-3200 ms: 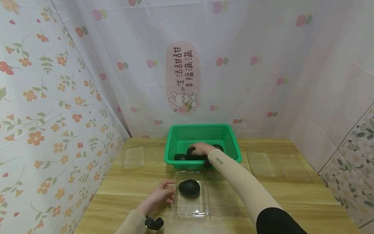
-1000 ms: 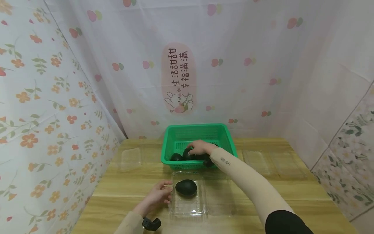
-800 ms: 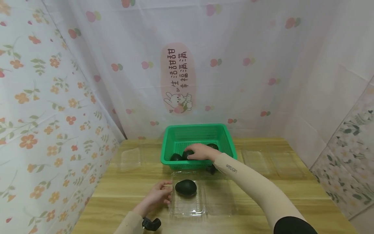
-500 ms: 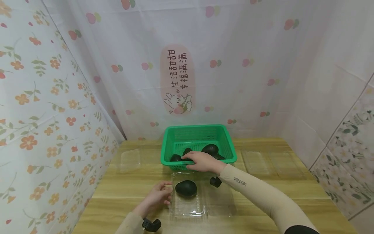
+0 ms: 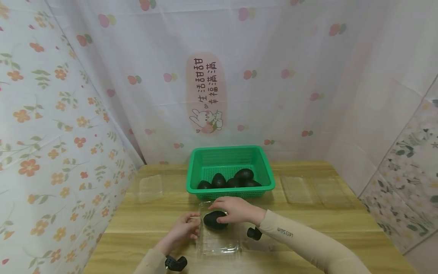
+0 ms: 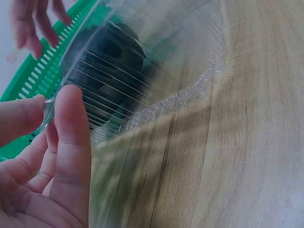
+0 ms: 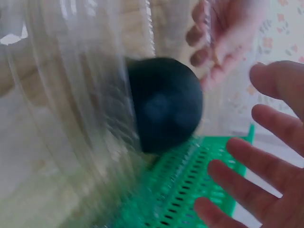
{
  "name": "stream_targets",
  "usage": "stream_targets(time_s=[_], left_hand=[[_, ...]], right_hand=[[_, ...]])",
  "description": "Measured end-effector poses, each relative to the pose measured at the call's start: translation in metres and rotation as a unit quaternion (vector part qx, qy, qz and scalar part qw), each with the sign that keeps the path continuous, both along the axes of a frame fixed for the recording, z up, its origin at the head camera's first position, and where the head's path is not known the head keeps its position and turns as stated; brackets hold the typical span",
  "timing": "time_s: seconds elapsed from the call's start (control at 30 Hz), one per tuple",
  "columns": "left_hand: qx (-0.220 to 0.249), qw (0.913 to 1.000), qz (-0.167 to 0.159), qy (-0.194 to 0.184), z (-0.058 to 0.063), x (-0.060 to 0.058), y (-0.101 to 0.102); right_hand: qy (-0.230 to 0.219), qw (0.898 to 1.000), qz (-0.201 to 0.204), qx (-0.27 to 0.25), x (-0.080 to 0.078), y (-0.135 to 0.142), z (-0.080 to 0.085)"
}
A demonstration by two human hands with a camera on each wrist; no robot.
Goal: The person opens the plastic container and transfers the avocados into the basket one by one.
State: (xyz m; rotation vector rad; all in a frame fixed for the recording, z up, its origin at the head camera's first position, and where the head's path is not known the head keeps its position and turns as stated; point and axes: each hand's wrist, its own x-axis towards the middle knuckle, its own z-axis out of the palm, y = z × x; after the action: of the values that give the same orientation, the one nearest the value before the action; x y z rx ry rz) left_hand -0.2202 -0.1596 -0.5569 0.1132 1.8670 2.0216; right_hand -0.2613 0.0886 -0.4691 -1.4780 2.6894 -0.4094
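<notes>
In the head view, a clear plastic clamshell box [image 5: 220,240] lies on the wooden table with one dark avocado [image 5: 212,220] inside it. My left hand [image 5: 184,229] pinches the box's left rim between thumb and fingers, as the left wrist view shows up close. Over the avocado hovers my right hand [image 5: 237,210], overlapping its right side in the head view. The right wrist view shows those fingers [image 7: 247,147] spread, holding nothing, beside the avocado [image 7: 166,104]. Behind the box stands a green basket [image 5: 232,191] with several more avocados [image 5: 244,175].
Clear plastic trays lie on the table at the back left [image 5: 150,186] and back right [image 5: 299,190]. The box's transparent lid [image 5: 258,241] spreads flat to its right. A white printed curtain [image 5: 273,95] hangs behind the table, with floral cloth [image 5: 58,152] along the left.
My right hand has left the avocados in the basket, which stay there, and moved toward me over the box. My left hand keeps its place at the box's rim.
</notes>
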Motion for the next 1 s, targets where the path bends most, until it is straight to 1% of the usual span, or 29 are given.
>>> stream_targets(time_s=[0.17,0.53,0.77,1.0], left_hand=[[0.002,1.0000,0.003,-0.004,0.002,0.001,-0.002],[0.000,1.0000,-0.001,-0.005,0.004,0.001,-0.002],[-0.001,1.0000,-0.004,-0.005,0.004,0.000,-0.001],[-0.006,1.0000,-0.007,-0.003,0.006,0.000,-0.001]], right_hand=[[-0.014,0.999,-0.010,0.033,0.004,-0.009,-0.013],[-0.010,0.997,-0.020,0.073,0.003,-0.020,-0.034],[-0.029,0.996,-0.013,0.087,0.006,-0.023,-0.038],[-0.064,0.993,-0.004,0.096,0.011,-0.025,-0.042]])
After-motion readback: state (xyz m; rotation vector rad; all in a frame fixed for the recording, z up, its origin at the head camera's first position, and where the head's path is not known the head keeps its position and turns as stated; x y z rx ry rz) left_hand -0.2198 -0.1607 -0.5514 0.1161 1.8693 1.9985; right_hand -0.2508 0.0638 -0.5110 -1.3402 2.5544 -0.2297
